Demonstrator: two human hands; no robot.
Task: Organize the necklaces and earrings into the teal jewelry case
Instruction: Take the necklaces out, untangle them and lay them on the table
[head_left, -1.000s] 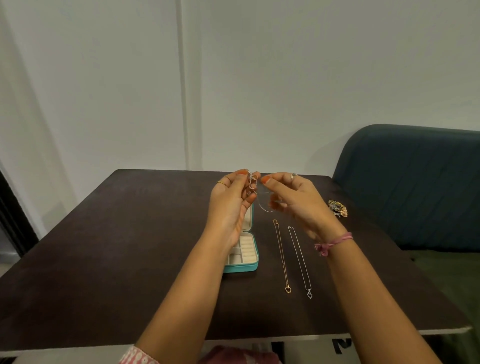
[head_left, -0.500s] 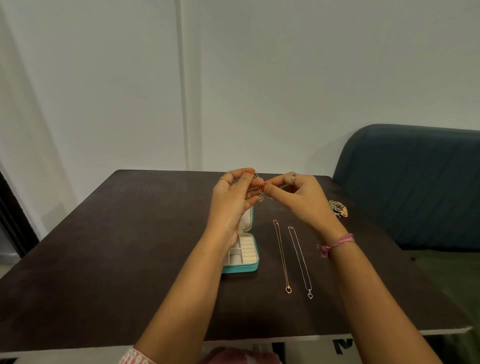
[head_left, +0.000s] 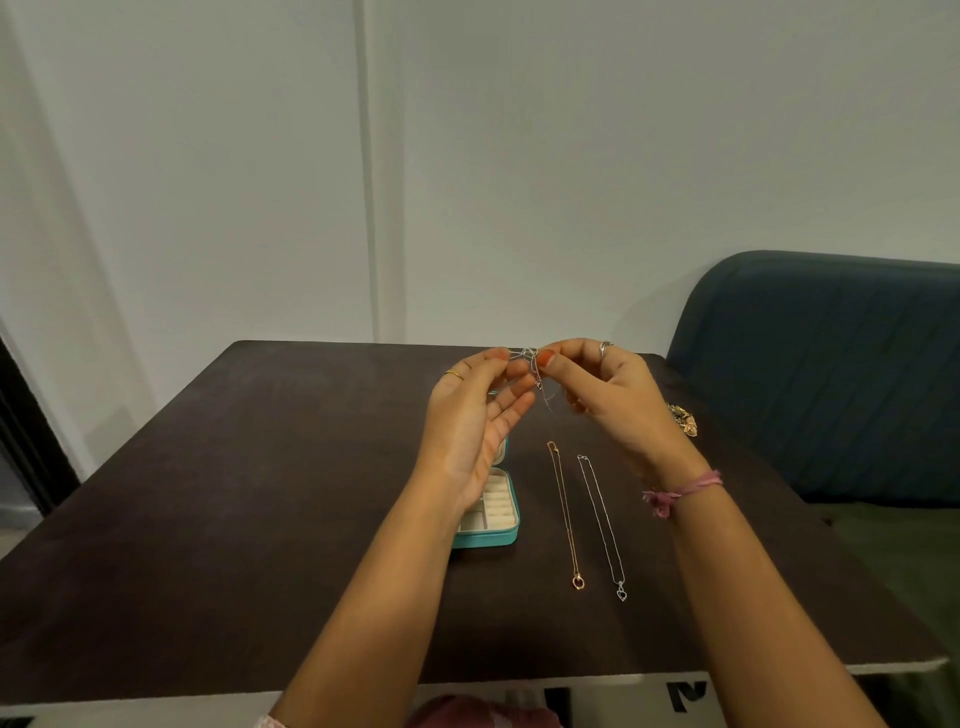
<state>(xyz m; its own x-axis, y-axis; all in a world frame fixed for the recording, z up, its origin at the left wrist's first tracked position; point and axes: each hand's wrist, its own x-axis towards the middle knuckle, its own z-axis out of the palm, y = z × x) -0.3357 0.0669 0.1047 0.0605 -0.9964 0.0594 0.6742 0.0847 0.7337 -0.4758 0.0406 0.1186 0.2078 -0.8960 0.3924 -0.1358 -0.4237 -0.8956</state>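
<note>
Both hands are raised above the dark table, pinching a thin silver chain necklace between their fingertips. My left hand grips its left end, my right hand its right end; a small pendant dangles between them. The open teal jewelry case lies under my left wrist, partly hidden, showing cream compartments. A gold necklace with a ring pendant and a silver necklace with a heart pendant lie stretched out side by side right of the case. A small pile of earrings sits far right.
The dark table ends at a pale front edge near me. A dark blue upholstered seat stands along the table's right side. A white wall is behind the table.
My hands came together and then spread slightly, still working the silver chain. My left fingers have opened out a little below the pinch. The necklaces on the table have not moved.
</note>
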